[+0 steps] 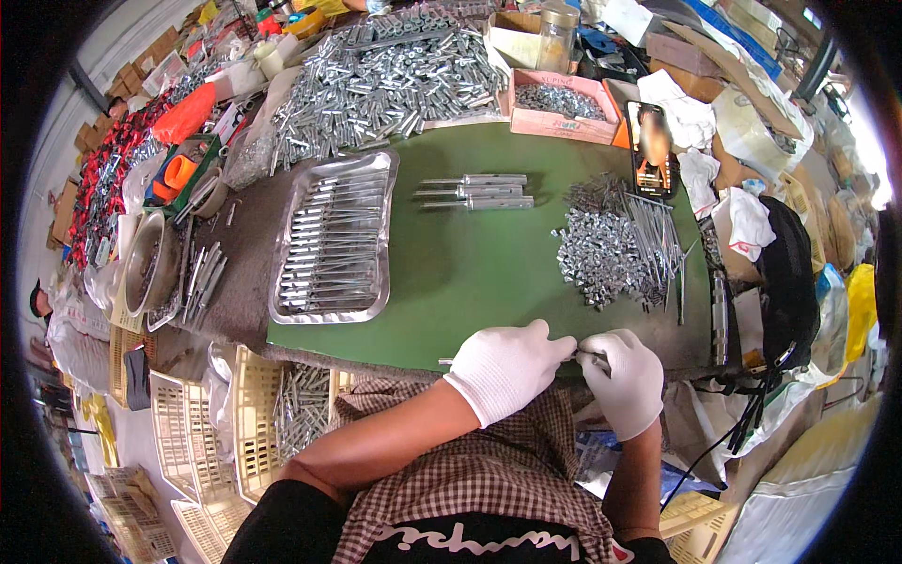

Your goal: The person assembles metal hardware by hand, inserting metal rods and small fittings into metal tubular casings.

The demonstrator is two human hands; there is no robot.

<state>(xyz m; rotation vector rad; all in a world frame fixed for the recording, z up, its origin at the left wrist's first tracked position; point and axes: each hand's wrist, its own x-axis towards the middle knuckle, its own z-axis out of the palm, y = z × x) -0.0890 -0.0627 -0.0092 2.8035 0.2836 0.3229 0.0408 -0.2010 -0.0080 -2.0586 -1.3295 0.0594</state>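
Observation:
My left hand (pixel 512 368), in a white glove, is closed around a slim metal tool (pixel 445 362). Only a short end of it shows beyond the wrist side of the glove. Close beside it, my gloved right hand (pixel 624 381) has thumb and fingers pinched together at the other end; what they hold is too small to make out. Both hands are over the near edge of the green mat (pixel 451 282). Beyond them lie a few metal tools with thin shafts (pixel 493 191). A heap of small silvery metal parts (pixel 601 254) and a bundle of thin rods (pixel 658 235) lie to the right.
A metal tray (pixel 380 282) holds a row of shafted tools at left. Behind the mat rises a large pile of metal cylinders (pixel 385 85), beside a pink box (pixel 564 122) of small parts. A phone (pixel 650 150) stands at right. Plastic crates (pixel 256 423) sit below the table's left side.

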